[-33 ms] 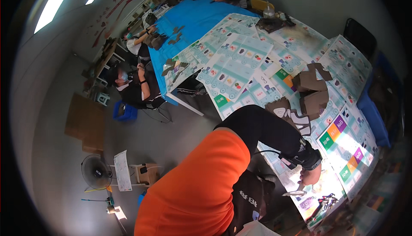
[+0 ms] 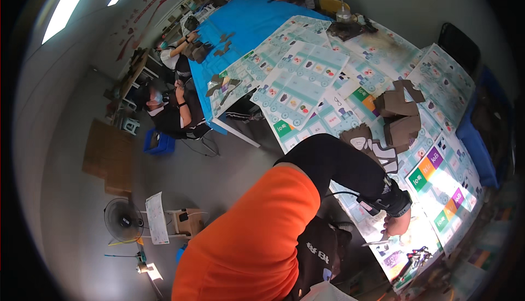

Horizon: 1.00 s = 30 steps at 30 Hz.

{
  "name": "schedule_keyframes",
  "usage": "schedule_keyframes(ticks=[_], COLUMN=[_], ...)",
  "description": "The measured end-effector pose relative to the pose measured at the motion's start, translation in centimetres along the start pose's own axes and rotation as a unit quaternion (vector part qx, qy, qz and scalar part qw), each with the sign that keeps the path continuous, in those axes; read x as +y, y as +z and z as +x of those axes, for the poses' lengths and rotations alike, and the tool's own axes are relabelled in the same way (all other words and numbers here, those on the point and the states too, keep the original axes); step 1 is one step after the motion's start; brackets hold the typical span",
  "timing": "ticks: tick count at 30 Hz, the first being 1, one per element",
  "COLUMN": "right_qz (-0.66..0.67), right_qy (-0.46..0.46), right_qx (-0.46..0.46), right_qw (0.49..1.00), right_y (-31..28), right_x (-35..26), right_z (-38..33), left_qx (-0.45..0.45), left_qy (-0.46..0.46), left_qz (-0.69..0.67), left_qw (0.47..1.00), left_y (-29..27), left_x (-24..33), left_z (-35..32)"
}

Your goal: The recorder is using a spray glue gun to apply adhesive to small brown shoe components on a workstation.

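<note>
My left arm, in an orange sleeve with a black cover over the forearm, reaches across to the near right end of the table. My left hand (image 2: 397,225), with a dark watch at the wrist, is closed on a thin, pale, flat piece (image 2: 375,242) whose narrow end points left. What kind of thing it is I cannot make out; glare washes out the table around it. Beside the hand lies a cluster of small tools (image 2: 419,257) with dark and red parts. Farther off are brown cut pieces (image 2: 403,116) and brown pieces with white patches (image 2: 377,149). My right hand does not show.
Printed sheets (image 2: 306,76) cover the near table; a blue cover (image 2: 246,22) lies on the far part. A blue bin (image 2: 476,131) stands at the right. Co-workers (image 2: 169,109) sit along the left and far sides. A fan (image 2: 121,220) stands on the floor.
The pale piece in my left hand has turned and now looks thinner, nearly edge-on. The view has shifted very slightly; the table things lie as before.
</note>
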State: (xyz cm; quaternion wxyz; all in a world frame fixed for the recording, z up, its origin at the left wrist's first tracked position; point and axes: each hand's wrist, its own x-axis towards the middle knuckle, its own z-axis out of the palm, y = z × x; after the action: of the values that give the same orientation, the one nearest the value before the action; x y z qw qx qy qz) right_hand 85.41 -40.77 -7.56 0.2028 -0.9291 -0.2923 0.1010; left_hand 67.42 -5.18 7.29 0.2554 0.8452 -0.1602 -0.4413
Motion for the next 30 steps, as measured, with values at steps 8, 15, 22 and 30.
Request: schedule_keyframes(ticks=[8, 15, 22, 30], right_qz=[-0.02, -0.024, -0.027, -0.042], right_qy=[0.005, -0.009, -0.04, -0.063], right_qx=[0.003, 0.009, 0.008, -0.055], right_qw=[1.0, 1.0, 0.999, 0.996], right_y=[1.8, 3.0, 6.7, 16.0], right_x=[-6.8, -12.2, -22.4, -43.1], right_z=[-2.3, -3.9, -5.6, -10.7], left_qx=[-0.073, 0.016, 0.111, 0.379], left_qy=[-0.03, 0.001, -0.01, -0.036], left_qz=[-0.006, -0.06, -0.102, -0.235], left_qw=[0.997, 0.998, 0.989, 0.894], left_y=[2.4, 3.6, 6.0, 14.9], left_x=[-0.7, -2.4, -11.0, -32.9], left_z=[-5.5, -12.5, -25.3, -58.1])
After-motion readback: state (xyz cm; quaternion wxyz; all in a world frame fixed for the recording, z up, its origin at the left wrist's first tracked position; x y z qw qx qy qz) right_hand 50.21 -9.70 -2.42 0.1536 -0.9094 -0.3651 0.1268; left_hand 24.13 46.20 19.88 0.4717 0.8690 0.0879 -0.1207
